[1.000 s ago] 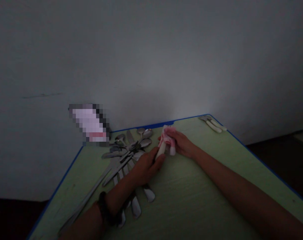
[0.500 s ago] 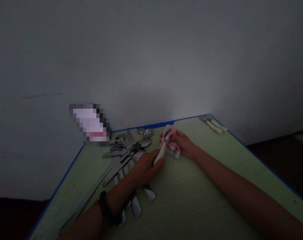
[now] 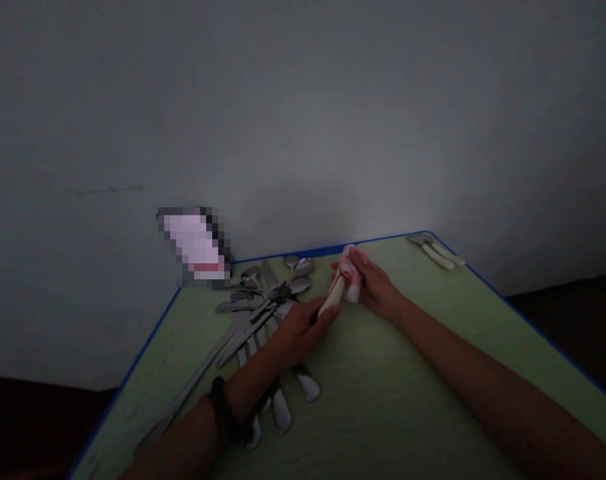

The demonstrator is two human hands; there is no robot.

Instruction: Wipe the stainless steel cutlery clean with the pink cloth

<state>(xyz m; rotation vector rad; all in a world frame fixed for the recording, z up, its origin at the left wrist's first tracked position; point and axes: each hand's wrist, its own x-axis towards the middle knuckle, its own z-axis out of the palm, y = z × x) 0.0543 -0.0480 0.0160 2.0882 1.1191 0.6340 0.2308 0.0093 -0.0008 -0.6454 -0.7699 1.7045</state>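
Note:
A fork (image 3: pixel 334 297) with a cream handle is in my left hand (image 3: pixel 301 332), its handle slanting up to the right. My right hand (image 3: pixel 379 288) pinches a pink and white cloth (image 3: pixel 351 272), folded round the fork's metal head, which is hidden now. Beneath and left of my left forearm, a pile of metal spoons, knives and other cutlery (image 3: pixel 263 313) is spread on the green table (image 3: pixel 383 400). Two cream-handled pieces of cutlery (image 3: pixel 439 256) lie together near the table's back right corner.
A device with a blurred, bright screen (image 3: pixel 195 247) leans against the wall (image 3: pixel 303 120) at the back left. Long thin metal pieces (image 3: pixel 187 387) stretch along the left side of the table, partly under my left forearm. The table has a blue edge.
The cloth has closed over the fork's head, whose tines showed before. The whole scene sits slightly further right in view.

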